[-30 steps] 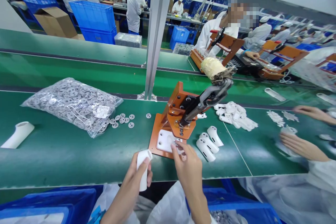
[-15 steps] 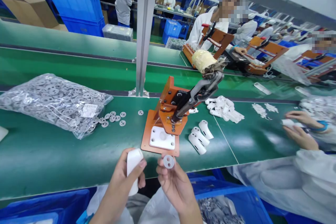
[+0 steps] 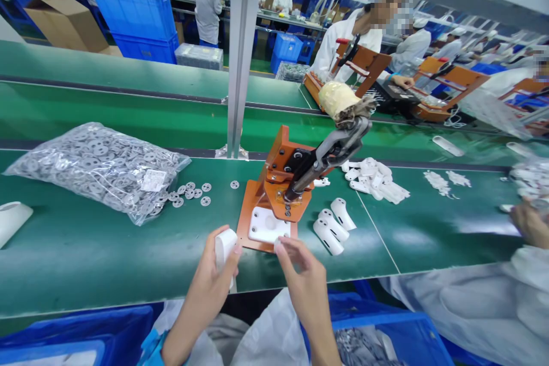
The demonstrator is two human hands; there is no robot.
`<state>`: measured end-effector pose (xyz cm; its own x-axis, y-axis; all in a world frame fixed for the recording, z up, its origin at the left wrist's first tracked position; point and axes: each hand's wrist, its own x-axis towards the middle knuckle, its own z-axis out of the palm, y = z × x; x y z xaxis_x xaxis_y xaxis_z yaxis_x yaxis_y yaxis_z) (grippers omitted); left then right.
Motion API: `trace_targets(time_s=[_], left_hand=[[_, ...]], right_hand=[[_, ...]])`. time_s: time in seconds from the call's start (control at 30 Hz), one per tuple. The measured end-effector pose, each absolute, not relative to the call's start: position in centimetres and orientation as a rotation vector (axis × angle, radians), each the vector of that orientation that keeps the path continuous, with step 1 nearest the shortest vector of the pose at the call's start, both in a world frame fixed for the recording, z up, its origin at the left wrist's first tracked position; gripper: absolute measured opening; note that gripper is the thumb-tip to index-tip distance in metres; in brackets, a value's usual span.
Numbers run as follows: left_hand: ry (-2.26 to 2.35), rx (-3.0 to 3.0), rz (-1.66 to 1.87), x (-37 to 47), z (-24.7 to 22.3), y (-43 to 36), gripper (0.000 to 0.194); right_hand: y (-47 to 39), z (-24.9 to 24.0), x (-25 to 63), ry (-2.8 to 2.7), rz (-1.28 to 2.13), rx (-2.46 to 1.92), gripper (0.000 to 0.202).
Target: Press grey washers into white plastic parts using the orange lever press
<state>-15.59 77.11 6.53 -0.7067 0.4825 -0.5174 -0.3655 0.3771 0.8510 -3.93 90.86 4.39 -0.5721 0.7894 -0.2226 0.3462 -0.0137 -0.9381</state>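
My left hand (image 3: 214, 269) is closed around a white plastic housing (image 3: 226, 245), its end tilted up. My right hand (image 3: 302, 269) pinches at the front edge of the press; a bit of the round plastic disc (image 3: 278, 245) shows at the fingertips, the rest hidden by them. Just beyond both hands stands an orange toggle press (image 3: 274, 174) with a white block (image 3: 268, 225) on its base. To its right lie 3 white curved housings (image 3: 328, 234). Loose grey discs (image 3: 189, 190) with holes are scattered to the left.
A clear bag of grey discs (image 3: 98, 160) lies on the left of the green bench (image 3: 107, 263), near another white housing (image 3: 12, 220). White parts (image 3: 377, 180) are piled behind right. A metal post (image 3: 240, 57) rises behind. A co-worker's hand (image 3: 532, 222) is at far right.
My right hand has moved up and right to the press's front edge, turning so the disc is mostly hidden. The left hand with its housing has shifted slightly up and right. The view has swung slightly left.
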Motion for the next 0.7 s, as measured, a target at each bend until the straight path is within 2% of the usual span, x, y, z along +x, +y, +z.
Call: trace_targets(time_s=[0.1,0.17,0.23,0.33,0.47,0.53,0.63,0.7], left_hand=[[1.744,0.082,1.444,-15.7,5.8,76.0,0.077],[1.702,0.106,1.439,-15.5,5.7,75.6,0.083],[1.705,0.175,1.405,-15.3,5.8,75.4,0.086],[1.746,0.213,1.3,-15.1,6.2,75.4,0.079],[1.685,0.188,1.242,-15.1,6.2,75.3,0.067],[1.568,0.177,1.282,-15.0,6.2,75.2,0.076],[1.355,0.163,1.338,-14.7,6.5,74.9,0.102],[1.282,0.147,1.343,-14.6,6.9,74.8,0.108]], right_hand=[[92.2,3.2,-5.6,-2.255,0.968,-1.17,0.049],[92.7,2.5,-6.9,-2.364,0.781,-1.118,0.057],[92.8,1.9,-7.9,-2.402,0.725,-1.098,0.061],[92.9,1.5,-8.5,-2.437,0.702,-1.099,0.061],[93.6,1.9,-8.1,-2.532,0.702,-1.076,0.043],[94.0,2.4,-8.0,-2.592,0.709,-1.069,0.032],[94.7,3.0,-8.2,-2.673,0.717,-1.08,0.022],[95.2,3.5,-8.6,-2.725,0.717,-1.084,0.018]])
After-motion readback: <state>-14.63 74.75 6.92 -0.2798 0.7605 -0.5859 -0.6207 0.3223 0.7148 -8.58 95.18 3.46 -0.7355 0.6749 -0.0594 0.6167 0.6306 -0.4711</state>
